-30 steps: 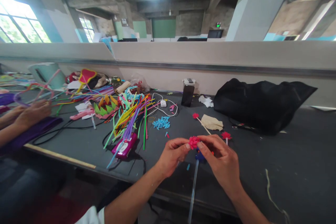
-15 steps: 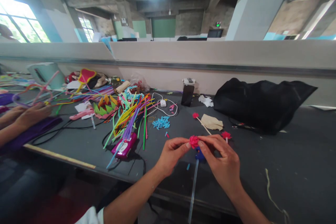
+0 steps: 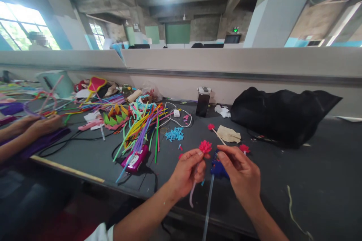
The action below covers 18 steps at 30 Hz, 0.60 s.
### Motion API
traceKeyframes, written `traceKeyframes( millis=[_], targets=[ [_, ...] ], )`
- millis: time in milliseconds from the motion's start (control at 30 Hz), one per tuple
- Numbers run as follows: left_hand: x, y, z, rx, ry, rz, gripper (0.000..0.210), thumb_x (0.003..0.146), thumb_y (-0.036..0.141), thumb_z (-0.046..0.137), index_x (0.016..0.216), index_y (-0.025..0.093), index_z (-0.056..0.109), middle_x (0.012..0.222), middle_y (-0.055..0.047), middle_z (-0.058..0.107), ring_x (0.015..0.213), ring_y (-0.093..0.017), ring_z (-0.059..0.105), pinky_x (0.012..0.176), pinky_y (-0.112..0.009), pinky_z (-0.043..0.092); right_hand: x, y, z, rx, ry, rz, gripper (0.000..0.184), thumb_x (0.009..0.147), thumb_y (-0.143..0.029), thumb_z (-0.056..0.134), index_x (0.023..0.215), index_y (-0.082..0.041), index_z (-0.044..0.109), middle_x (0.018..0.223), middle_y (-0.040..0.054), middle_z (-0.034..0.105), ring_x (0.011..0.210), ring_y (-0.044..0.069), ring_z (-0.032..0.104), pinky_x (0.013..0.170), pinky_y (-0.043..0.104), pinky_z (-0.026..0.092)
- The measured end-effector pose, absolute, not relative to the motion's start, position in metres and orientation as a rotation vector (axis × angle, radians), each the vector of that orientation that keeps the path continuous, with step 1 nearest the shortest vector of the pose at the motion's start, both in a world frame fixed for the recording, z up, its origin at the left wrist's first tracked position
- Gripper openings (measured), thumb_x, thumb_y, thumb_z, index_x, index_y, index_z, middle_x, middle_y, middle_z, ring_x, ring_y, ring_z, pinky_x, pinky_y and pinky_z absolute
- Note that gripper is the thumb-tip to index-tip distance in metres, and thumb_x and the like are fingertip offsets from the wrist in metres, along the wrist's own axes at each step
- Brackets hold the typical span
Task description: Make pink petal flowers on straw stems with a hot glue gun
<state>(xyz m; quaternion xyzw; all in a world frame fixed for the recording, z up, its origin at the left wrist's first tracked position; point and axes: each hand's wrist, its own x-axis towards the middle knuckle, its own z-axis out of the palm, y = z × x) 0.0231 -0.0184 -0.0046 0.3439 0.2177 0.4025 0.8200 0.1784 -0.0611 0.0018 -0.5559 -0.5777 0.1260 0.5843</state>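
My left hand [image 3: 188, 171] is closed around a flower of bright pink fuzzy petals [image 3: 205, 147], pinched just under its head. Its pale stem [image 3: 192, 196] hangs below my fist. My right hand [image 3: 241, 175] is to the right, apart from the flower, with thumb and forefinger parted and nothing seen between them. Behind those fingers lies a blue tool [image 3: 219, 169], partly hidden, with a long clear stick [image 3: 208, 207] running from it past the table edge; whether my fingertips touch it I cannot tell. Two similar pink flowers [image 3: 211, 126] [image 3: 244, 148] lie beyond.
Bundled colourful pipe cleaners [image 3: 138, 131] rest near a magenta device [image 3: 135, 160]. Short blue pieces [image 3: 174, 134], a white cable [image 3: 181, 122], a phone [image 3: 203, 104] and a black bag [image 3: 279, 115] lie further back. Another person's hands [image 3: 45, 124] work at the left.
My right hand has let go of the pink flower and moved slightly right. The left hand keeps the flower, now tilted upright with its stem showing. The view has shifted slightly.
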Motion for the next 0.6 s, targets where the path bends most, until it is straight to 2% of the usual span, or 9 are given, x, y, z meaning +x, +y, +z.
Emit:
traceKeyframes(
  millis=[167,333,600],
  targets=[
    [0.032,-0.02,-0.002,0.703,0.439,0.884,0.019,0.084,0.032,0.064,0.083,0.013,0.064,0.045,0.006,0.045,0.033,-0.004,0.033,0.034,-0.017,0.022,0.18,-0.063,0.004,-1.25,-1.407,0.153,0.014,0.088,-0.03,0.063,0.1,-0.028,0.07,0.09,-0.003,0.068,0.073,0.011,0.062,0.064,0.022,0.048],
    [0.04,-0.021,-0.007,0.675,0.384,0.877,0.017,0.087,0.03,0.061,0.083,0.013,0.063,0.046,0.006,0.045,0.032,-0.005,0.033,0.033,-0.017,0.022,0.18,-0.061,0.007,-1.23,-1.419,0.165,0.012,0.088,-0.029,0.062,0.097,-0.027,0.07,0.088,-0.0027,0.068,0.074,0.011,0.062,0.064,0.022,0.049],
    [0.047,-0.02,-0.013,0.616,0.328,0.889,0.018,0.087,0.029,0.062,0.083,0.012,0.063,0.046,0.008,0.039,0.034,-0.002,0.024,0.036,-0.015,0.024,0.178,-0.063,0.009,-1.226,-1.407,0.11,0.012,0.089,-0.027,0.061,0.099,-0.025,0.069,0.09,-0.0011,0.068,0.075,0.011,0.063,0.064,0.022,0.05]
  ],
)
